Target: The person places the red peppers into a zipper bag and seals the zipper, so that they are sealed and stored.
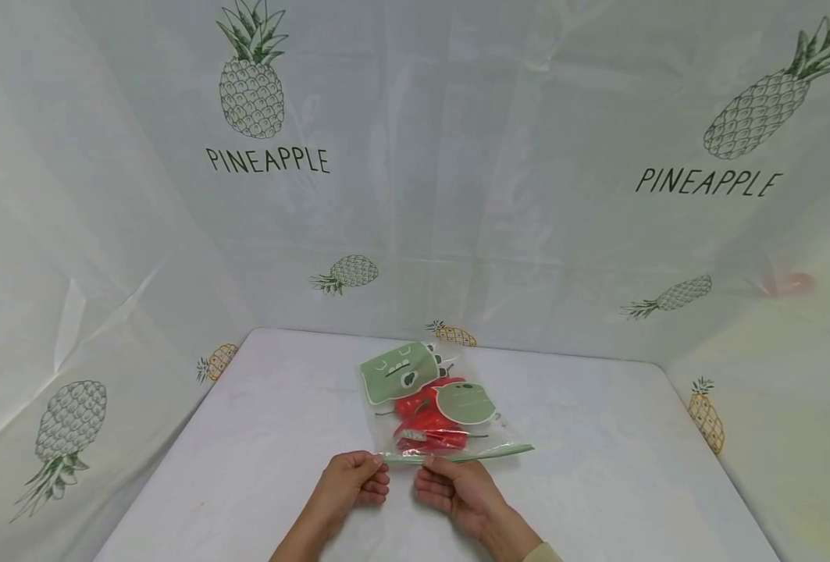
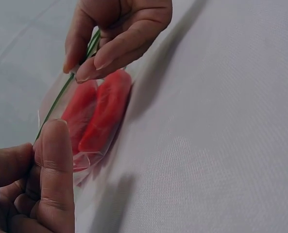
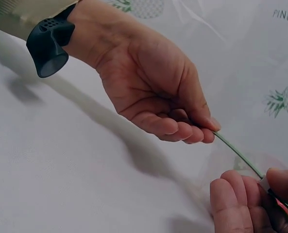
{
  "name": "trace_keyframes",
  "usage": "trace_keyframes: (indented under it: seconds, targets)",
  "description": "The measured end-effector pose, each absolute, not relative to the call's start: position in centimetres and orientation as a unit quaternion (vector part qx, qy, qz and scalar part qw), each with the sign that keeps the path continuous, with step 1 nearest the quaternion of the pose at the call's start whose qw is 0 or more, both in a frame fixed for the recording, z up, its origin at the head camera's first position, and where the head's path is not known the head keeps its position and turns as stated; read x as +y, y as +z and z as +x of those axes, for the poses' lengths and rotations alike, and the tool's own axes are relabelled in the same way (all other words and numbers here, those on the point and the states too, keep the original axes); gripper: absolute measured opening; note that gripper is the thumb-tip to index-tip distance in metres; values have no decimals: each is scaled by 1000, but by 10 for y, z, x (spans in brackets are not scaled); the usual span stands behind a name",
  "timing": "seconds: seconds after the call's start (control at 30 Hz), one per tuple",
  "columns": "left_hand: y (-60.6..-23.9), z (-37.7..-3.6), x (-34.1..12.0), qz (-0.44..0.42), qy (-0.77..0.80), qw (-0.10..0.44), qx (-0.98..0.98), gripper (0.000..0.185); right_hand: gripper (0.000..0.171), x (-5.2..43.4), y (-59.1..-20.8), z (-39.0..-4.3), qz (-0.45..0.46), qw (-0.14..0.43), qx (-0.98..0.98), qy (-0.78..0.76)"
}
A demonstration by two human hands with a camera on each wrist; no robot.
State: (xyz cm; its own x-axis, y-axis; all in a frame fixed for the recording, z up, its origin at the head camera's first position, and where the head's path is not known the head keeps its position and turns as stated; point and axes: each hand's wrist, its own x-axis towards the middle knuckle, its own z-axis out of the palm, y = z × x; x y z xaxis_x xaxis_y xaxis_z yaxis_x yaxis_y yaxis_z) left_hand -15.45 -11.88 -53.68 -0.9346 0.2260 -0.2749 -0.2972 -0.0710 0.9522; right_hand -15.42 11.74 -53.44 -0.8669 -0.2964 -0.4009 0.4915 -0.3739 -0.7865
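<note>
Evidently both hands were busy at the near edge of a clear plastic bag lying flat at the centre of the head view, on a white table. The left hand pinched the bag's green zip strip at its left end, fingers curled, thumb on top; the right hand pinched the same strip just beside it, fingers likewise curled. Inside the bag lay red pieces and two green cartoon-faced items, all toward the upper middle of the frame. In the left wrist view the red pieces showed through the film between the two hands. As a judgement, the contents were already in and the strip looked pressed together near the hands; whether the stretch toward the right of the frame was sealed could not be told. Pineapple-printed sheeting walled the table.
</note>
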Motion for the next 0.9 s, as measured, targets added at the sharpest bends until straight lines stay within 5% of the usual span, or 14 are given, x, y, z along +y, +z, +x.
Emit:
trace_keyframes:
  seconds: [0.9]
  targets:
    - [-536,-158,-126,-33,734,173,656,38,24,134,-536,-157,110,237,513,-818]
